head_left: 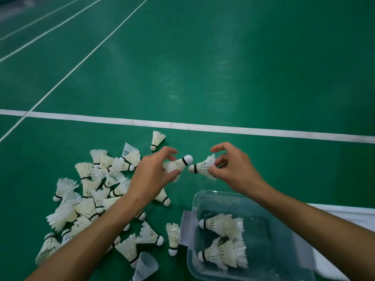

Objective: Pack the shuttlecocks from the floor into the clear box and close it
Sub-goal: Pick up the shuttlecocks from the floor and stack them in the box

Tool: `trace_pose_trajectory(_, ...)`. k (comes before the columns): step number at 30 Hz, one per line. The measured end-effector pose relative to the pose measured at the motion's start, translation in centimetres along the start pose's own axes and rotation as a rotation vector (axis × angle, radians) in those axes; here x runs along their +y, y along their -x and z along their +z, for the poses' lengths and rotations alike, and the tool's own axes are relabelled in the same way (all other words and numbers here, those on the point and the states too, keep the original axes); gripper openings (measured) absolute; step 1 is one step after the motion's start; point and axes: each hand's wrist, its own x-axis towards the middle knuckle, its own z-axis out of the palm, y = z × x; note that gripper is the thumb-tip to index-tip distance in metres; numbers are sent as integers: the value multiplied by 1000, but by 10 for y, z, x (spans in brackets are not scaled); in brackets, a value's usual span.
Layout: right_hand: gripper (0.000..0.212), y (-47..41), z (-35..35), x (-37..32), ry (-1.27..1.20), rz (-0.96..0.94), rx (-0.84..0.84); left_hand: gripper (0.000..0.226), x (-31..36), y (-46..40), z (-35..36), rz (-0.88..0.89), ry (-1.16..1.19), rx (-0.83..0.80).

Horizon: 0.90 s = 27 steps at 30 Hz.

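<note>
Court floor [223, 67]: green, smooth, soft sheen with pale reflections; painted white lines [203, 126] matt. Shuttlecocks [87, 199]: white feather skirts, frayed and rough at the tips, smooth rounded white caps with a black band. Clear box [194, 203]: transparent glossy plastic. Flat white piece [349, 218] beside it: looks like smooth plastic.

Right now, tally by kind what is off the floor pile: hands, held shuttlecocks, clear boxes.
Hands: 2, left hand and right hand
Held shuttlecocks: 2, left shuttlecock and right shuttlecock
Clear box: 1
Total: 5
</note>
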Motion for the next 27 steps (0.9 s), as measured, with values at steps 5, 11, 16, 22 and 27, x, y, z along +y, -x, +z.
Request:
trace_pose_trajectory(5,45,55,-35,1,-55,-4,20,59,42,39,-16,85,73,-30)
trace_pose_trajectory(11,44,119,-61,32,-42,99,80,59,68,76,-11,142,130,-91)
trace_pose_trajectory(16,44,159,-63,67,84,180,113,55,85,86,-5,183,177,-115)
trace_pose_trajectory(22,46,160,-51,98,253,237,121,56,90,78,12,203,236,-135)
trace_pose_trajectory(27,41,157,-41,99,520,178,78,54,95,80,17,203,251,-148)
